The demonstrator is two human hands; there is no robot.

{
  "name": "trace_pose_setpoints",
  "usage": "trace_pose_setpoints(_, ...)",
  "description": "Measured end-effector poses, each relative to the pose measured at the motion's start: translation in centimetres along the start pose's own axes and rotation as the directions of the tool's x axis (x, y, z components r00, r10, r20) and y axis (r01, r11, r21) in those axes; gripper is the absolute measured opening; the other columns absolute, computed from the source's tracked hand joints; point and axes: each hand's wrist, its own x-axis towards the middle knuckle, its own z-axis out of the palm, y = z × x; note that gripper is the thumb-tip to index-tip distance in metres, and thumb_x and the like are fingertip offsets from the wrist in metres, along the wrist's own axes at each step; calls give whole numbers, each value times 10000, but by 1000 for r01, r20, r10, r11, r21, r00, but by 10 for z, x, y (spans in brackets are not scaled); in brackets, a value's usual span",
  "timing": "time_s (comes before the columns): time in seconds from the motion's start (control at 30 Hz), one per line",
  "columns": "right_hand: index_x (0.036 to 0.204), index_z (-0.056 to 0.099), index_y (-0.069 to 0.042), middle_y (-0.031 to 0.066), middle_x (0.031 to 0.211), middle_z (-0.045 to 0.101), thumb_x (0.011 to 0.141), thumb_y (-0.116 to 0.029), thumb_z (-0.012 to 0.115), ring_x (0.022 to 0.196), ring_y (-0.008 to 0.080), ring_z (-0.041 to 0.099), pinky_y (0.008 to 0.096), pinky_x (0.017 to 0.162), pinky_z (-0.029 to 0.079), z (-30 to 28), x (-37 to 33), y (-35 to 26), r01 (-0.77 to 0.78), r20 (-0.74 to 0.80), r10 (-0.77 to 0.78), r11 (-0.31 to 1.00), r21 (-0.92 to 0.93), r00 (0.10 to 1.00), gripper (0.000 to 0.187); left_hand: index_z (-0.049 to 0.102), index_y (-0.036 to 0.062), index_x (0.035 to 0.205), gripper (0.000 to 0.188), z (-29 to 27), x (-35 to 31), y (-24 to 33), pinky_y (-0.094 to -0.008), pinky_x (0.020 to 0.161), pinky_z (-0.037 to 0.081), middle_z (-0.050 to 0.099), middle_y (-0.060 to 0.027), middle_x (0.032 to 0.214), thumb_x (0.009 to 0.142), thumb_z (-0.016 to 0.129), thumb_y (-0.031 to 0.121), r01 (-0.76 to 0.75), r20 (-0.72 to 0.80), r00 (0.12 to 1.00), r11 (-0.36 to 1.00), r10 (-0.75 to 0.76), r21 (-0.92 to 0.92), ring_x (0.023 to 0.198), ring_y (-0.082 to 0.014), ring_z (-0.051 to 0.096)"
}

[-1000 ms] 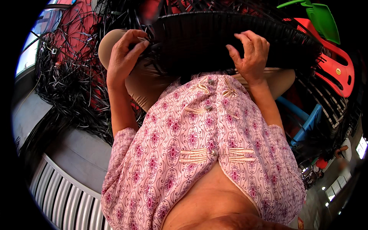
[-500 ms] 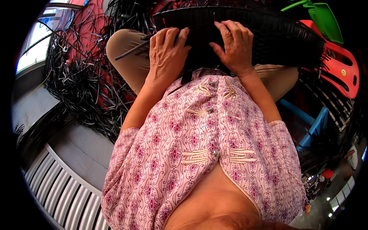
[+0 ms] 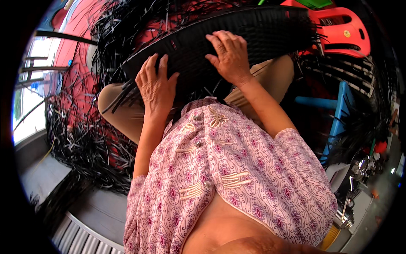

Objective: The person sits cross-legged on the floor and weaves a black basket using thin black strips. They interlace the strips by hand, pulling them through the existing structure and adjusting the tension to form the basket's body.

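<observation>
A wide black woven panel lies across my lap, its far edge curving from lower left to upper right. Loose strip ends fringe both its ends. My left hand rests on its left part, fingers stretched and thumb apart. Farther right, my right hand lies on the weave with the fingertips slightly bent and the thumb spread. Neither hand grips anything that shows. Beside my left wrist, several dark strips stick out over my knee.
Tangled black strips cover the red floor on the left. A red plastic chair stands at the far right, with a blue plastic frame nearer. A slatted grey bench is at lower left, beside a bright window.
The view has turned, and the woven panel now slants, its left end nearer me. My hands remain on it; the left hand's fingers look more spread than before.
</observation>
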Motion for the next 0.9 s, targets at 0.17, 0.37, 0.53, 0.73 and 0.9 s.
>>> trace_pose_setpoints(0.17, 1290, 564, -91, 97, 1306, 516, 890, -465, 625, 1235, 307, 480, 454, 1023, 346, -9, 7, 32, -33, -171, 35, 999, 16, 985, 551, 516, 83, 1373, 557, 11, -4, -5, -459, 1094, 295, 445, -141, 1436, 874, 695, 255, 6, -49, 999, 1000, -7, -27, 1332, -335, 406)
trace_pose_setpoints(0.37, 1302, 525, -104, 94, 1351, 479, 855, -413, 686, 1300, 300, 436, 467, 1037, 333, -18, -8, 64, -125, -76, 119, 988, -90, 990, 566, 453, 52, 1432, 605, 22, -1, -5, -478, 1118, 268, 398, -163, 1485, 909, 657, 277, -41, -132, 990, 999, 40, -2, 1374, -353, 364)
trace_pose_setpoints(0.53, 1345, 510, -65, 120, 1366, 481, 937, -532, 556, 1310, 305, 439, 439, 1059, 330, -24, 5, 102, -156, -226, 132, 983, -93, 965, 621, 452, 38, 1434, 634, 26, 4, -8, -480, 1129, 261, 375, -173, 1509, 901, 656, 315, -43, -115, 992, 998, 50, 55, 1392, -357, 356)
trace_pose_setpoints(0.73, 1317, 528, -121, 78, 1333, 492, 865, -444, 675, 1302, 278, 437, 455, 1014, 346, -35, -6, 139, -169, -137, 141, 961, -221, 980, 575, 460, 52, 1432, 622, 25, 11, -4, -477, 1127, 261, 380, -172, 1509, 907, 644, 329, -55, -140, 988, 997, 61, 49, 1394, -354, 356)
trace_pose_setpoints(0.9, 1270, 576, -117, 95, 1288, 547, 857, -481, 656, 1221, 287, 512, 432, 982, 391, -36, 2, 165, -85, -214, 74, 995, -44, 974, 556, 459, 54, 1430, 571, 23, 13, -7, -481, 1125, 259, 377, -177, 1512, 955, 593, 341, -40, -100, 994, 998, 46, 54, 1398, -363, 347)
